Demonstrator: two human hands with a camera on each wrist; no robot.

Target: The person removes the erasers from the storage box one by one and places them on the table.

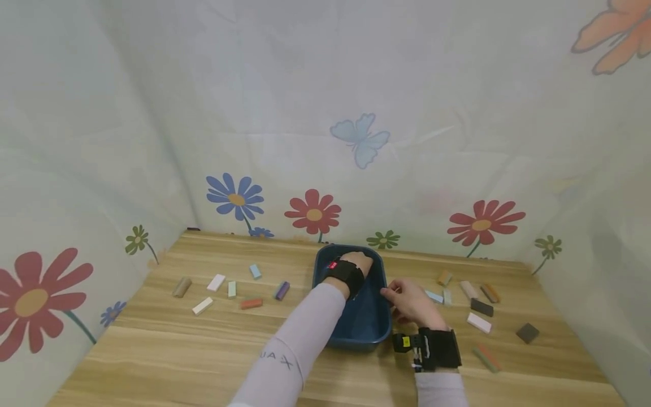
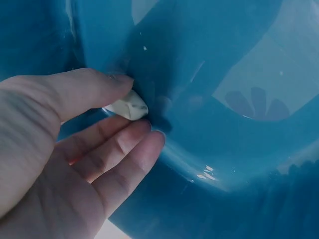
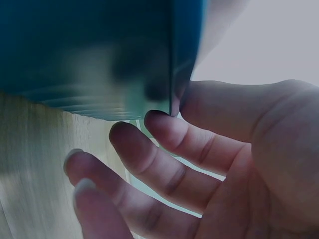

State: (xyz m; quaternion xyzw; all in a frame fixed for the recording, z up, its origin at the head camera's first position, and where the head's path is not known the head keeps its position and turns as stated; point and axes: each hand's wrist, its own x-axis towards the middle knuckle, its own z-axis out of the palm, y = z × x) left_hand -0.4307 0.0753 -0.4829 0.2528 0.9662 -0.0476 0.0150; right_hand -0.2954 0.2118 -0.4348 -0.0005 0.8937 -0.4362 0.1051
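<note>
A deep blue plastic bin [image 1: 362,323] stands on the table. My left hand [image 1: 358,261] reaches inside it, near the far end. In the left wrist view, its thumb and fingers pinch a small whitish block [image 2: 130,106] close to the bin's glossy inner surface. The head view hides that block behind the hand. On the bin's right side, my right hand [image 1: 411,301] grips the rim. The right wrist view has the thumb and index finger on either side of the bin's edge [image 3: 180,64], with the other fingers loosely bent below.
Left of the bin lie several small blocks, among them a purple one [image 1: 282,290], an orange-red one [image 1: 251,303] and a white one [image 1: 202,306]. More lie on the right, including a black block [image 1: 481,307] and a pink-white block [image 1: 479,323]. Flower-patterned cloth [image 1: 274,141] surrounds the table.
</note>
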